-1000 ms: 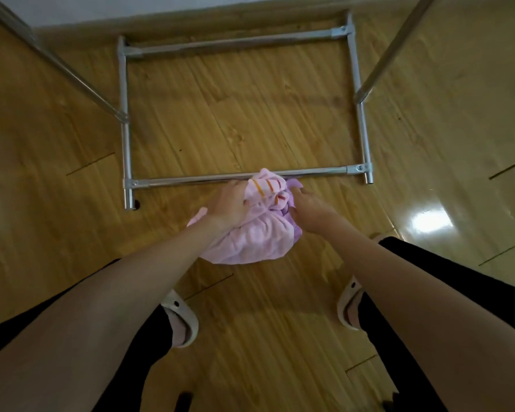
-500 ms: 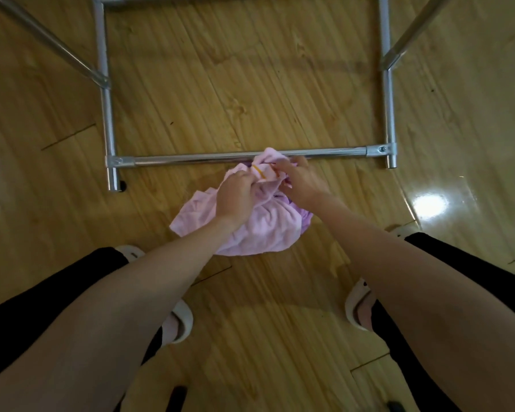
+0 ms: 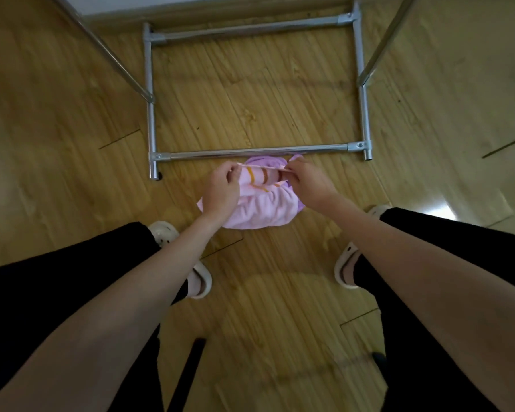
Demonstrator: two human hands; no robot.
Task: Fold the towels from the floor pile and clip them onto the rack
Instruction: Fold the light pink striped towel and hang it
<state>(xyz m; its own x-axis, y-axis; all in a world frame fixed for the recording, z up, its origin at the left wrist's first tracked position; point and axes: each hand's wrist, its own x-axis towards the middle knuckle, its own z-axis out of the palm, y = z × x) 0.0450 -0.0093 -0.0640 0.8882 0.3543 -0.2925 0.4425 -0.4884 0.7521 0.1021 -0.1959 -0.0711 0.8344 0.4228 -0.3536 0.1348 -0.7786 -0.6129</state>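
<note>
Hands, left hand [image 3: 220, 190] and right hand [image 3: 308, 181], pinch pink towel [image 3: 257, 208] edge taut between them, beside rack [image 3: 250, 152] bar, bare floor [image 3: 57, 144] around.

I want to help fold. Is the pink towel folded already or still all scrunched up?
Still scrunched. The pink towel lies bunched on the floor; both hands, left and right, pinch one edge stretched between them.

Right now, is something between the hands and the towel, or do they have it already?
Nothing visible stands between them. The left hand and the right hand already pinch the top edge of the pink towel, stretched between them, before the rack.
</note>
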